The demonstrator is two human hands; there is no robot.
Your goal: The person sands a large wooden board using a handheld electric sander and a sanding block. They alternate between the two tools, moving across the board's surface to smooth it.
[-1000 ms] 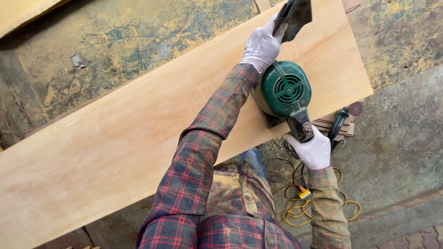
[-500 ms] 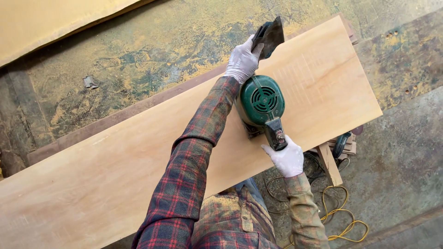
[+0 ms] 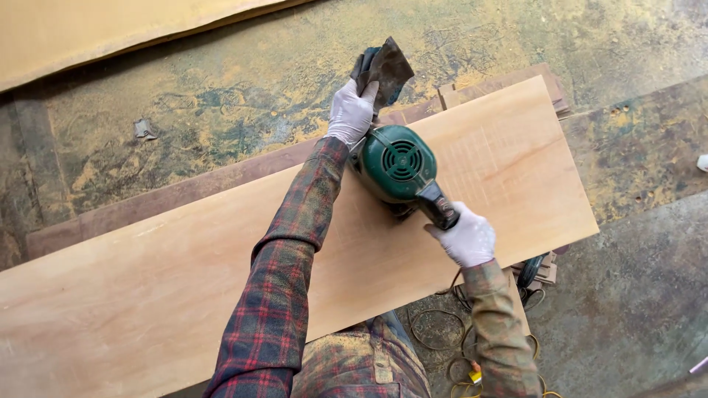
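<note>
Since a second ago the green sander [image 3: 398,171] sits further in from the right end of the pale board [image 3: 147,295]; half a second ago it was about where it is now, and the hands' grip matches.

Sander: rests flat on the board, near its far long edge, right of the board's middle. Round green motor housing with vent slots on top, dark handle running back toward the person, a dark flat front piece jutting past the board's far edge.

Left hand [image 3: 351,112], gloved: clenched on the front knob or guard at the far side of the sander. Exactly which part it clasps is hard to tell, since the glove covers it.

Right hand [image 3: 466,237], gloved: closed around the rear handle, on the near side of the sander.

Handling, as a judgement: the tool looks dense and rigid, a metal and hard-plastic body, top-heavy at the motor. Two-point hold suits it, rear handle plus front knob; the smooth housing would be a poor, slippery grip.

Board: long, stiff, smooth-faced, lying across a darker plank [image 3: 169,199] that shows beyond its far edge. A coiled cord [image 3: 431,335] lies on the floor [image 3: 634,309] below the board's near edge.
</note>
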